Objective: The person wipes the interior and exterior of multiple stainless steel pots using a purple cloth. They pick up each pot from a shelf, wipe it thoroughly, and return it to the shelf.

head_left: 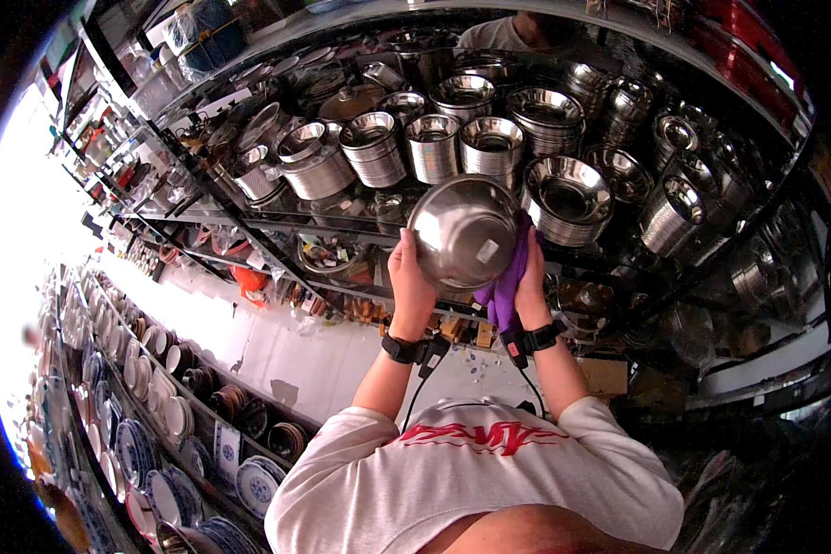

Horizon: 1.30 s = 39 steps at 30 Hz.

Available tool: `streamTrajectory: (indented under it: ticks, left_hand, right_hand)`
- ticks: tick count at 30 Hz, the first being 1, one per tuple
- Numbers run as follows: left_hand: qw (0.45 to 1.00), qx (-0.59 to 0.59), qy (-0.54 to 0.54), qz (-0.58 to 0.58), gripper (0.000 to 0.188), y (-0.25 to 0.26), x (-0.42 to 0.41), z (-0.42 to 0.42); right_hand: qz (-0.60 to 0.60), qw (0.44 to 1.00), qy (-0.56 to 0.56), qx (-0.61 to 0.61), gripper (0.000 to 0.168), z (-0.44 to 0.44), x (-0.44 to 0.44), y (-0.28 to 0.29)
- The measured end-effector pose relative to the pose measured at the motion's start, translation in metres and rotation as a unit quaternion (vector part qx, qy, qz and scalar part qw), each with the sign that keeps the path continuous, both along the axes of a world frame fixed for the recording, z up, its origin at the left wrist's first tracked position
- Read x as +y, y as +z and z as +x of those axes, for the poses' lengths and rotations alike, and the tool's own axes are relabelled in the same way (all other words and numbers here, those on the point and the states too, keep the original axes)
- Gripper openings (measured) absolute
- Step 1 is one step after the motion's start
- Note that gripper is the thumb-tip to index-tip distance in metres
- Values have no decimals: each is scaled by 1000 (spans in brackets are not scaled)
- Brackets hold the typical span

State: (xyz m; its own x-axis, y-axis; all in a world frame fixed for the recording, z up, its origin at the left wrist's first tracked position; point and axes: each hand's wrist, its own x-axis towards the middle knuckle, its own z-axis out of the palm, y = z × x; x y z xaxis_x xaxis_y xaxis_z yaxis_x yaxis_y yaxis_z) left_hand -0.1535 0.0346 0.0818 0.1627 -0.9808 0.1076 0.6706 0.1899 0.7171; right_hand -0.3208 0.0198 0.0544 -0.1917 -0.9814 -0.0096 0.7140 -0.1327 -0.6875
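Note:
A round stainless steel bowl [460, 225] is held up in front of the shelf, its underside with a small white sticker facing me. My left hand [413, 280] grips its left rim, thumb up along the side. On the opposite side my right hand [532, 280] holds the bowl through a purple cloth [504, 294], which hangs down below the rim. The fingers of both hands are mostly hidden behind the bowl. Just beyond it stand stacks of steel bowls, among them a tall stack [493, 149] and a wider stack [569, 201].
The dark shelf's front edge [318, 227] runs below the stacks. A lower shelf holds a basin [329, 253] of small items. Racks of plates [257, 487] line the lower left. A cardboard box [604, 376] sits right of my right forearm. Cables hang from both wrist straps.

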Motion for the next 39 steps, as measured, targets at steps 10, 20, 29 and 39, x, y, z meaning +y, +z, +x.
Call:
streamTrajectory:
  ticks: [10, 20, 29, 39]
  left_hand:
    - [981, -161, -77, 74, 54, -26, 2, 1]
    - [982, -2, -180, -52, 47, -24, 16, -6]
    - [975, 119, -186, 25, 43, -26, 18, 1]
    - [988, 69, -135, 2, 46, -38, 14, 2]
  right_hand:
    - [-180, 845, -312, 395, 25, 5, 5, -6]
    - [-333, 743, -154, 560, 20, 33, 38, -13]
    - [-358, 649, -66, 668, 28, 44, 25, -8]
    - [-263, 683, -202, 651, 20, 56, 13, 0]
